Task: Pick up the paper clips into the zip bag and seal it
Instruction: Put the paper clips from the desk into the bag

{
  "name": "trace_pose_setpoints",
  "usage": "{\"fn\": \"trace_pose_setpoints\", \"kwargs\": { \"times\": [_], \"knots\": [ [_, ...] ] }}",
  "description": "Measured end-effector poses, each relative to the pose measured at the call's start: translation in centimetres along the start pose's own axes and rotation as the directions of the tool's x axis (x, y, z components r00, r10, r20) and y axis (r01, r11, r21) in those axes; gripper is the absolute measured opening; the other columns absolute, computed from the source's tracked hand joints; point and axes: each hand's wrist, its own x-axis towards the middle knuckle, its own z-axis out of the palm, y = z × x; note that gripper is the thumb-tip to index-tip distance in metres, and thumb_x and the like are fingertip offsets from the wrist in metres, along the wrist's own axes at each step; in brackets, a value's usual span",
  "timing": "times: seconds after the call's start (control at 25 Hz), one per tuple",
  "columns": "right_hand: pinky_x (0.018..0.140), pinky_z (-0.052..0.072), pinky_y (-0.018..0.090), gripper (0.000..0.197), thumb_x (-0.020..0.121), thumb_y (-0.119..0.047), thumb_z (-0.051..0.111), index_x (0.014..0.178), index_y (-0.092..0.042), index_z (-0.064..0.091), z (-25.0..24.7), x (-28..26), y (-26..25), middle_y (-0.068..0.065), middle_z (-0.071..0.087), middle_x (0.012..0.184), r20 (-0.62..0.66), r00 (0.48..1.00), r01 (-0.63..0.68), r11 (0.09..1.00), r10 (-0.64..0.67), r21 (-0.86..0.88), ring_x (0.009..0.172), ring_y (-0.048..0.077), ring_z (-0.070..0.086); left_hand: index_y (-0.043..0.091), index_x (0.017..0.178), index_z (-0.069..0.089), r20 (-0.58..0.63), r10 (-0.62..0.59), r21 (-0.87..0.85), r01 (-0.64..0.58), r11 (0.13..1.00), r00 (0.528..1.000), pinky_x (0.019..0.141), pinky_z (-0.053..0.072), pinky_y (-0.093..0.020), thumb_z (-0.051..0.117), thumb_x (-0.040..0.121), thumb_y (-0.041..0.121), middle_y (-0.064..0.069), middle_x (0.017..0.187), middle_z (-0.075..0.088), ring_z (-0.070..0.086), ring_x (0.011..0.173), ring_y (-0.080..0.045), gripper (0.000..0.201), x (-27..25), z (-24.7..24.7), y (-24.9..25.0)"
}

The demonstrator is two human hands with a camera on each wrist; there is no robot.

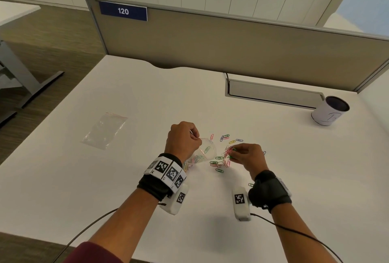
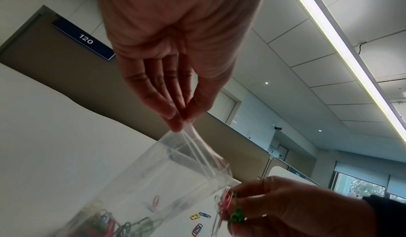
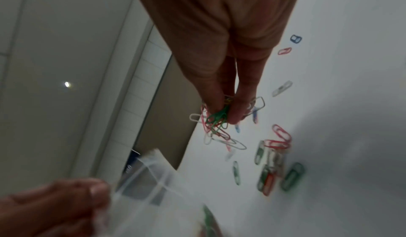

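My left hand (image 1: 185, 138) (image 2: 182, 119) pinches the rim of a clear zip bag (image 1: 203, 152) (image 2: 164, 180) (image 3: 158, 193) and holds its mouth open toward the right. Several coloured paper clips lie in the bag's bottom (image 2: 105, 223). Just right of the mouth, my right hand (image 1: 242, 155) (image 3: 224, 112) pinches a tangled bunch of paper clips (image 1: 229, 151) (image 3: 216, 122) (image 2: 230, 204) a little above the table. Loose clips (image 1: 219, 164) (image 3: 272, 162) lie scattered on the white table (image 1: 105, 189) under and behind the hands.
A second, empty zip bag (image 1: 105, 130) lies flat at the left. A white cup (image 1: 329, 110) stands at the far right, beside a grey cable tray (image 1: 273, 92). A beige divider panel (image 1: 231, 41) closes the table's far edge.
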Motion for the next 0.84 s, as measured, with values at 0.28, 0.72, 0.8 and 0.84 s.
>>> {"fn": "trace_pose_setpoints", "kwargs": {
  "times": [0.28,0.72,0.8,0.84],
  "knots": [
    [0.07,0.059,0.022,0.016,0.083,0.002,0.065,0.098,0.005,0.068,-0.5,-2.8,-6.0,0.019,0.073,0.089,0.144,0.984,0.07,0.973,-0.104,0.22,0.078,0.023,0.072,0.014,0.071,0.069,-0.004,-0.002,-0.013,0.002,1.0,1.0,0.07,0.053,-0.028,0.07,0.071,0.007,0.001,0.057,0.062,0.063,0.068,-0.017,0.006,-0.1,0.3,0.3],
    [0.078,0.061,0.033,0.017,0.079,-0.004,0.072,0.095,0.001,0.072,5.3,-2.4,-7.0,0.02,0.074,0.091,0.175,0.975,0.198,0.903,-0.14,-0.381,0.082,0.028,0.072,0.009,0.075,0.071,-0.027,-0.005,-0.035,0.004,0.999,1.0,0.065,0.054,-0.024,0.071,0.072,0.004,-0.002,0.058,0.063,0.065,0.059,-0.015,0.006,-0.7,-0.3,0.2],
    [0.086,0.057,0.034,0.022,0.08,-0.007,0.072,0.102,-0.002,0.071,5.8,-2.3,-7.0,0.016,0.074,0.098,0.223,0.958,0.273,0.801,-0.178,-0.533,0.09,0.025,0.07,0.009,0.075,0.071,-0.027,-0.003,-0.038,0.002,0.999,1.0,0.064,0.054,-0.024,0.07,0.073,0.003,-0.002,0.059,0.064,0.065,0.059,-0.015,0.006,-0.7,-0.4,0.2],
    [0.089,0.055,0.032,0.026,0.081,-0.005,0.071,0.107,-0.003,0.069,6.0,-2.3,-7.1,0.015,0.073,0.104,0.252,0.951,0.293,0.777,-0.178,-0.557,0.095,0.024,0.069,0.008,0.075,0.071,-0.026,0.0,-0.038,-0.001,0.999,1.0,0.064,0.054,-0.024,0.07,0.073,0.003,-0.003,0.06,0.064,0.065,0.059,-0.015,0.006,-0.8,-0.5,0.1]
  ]
}}
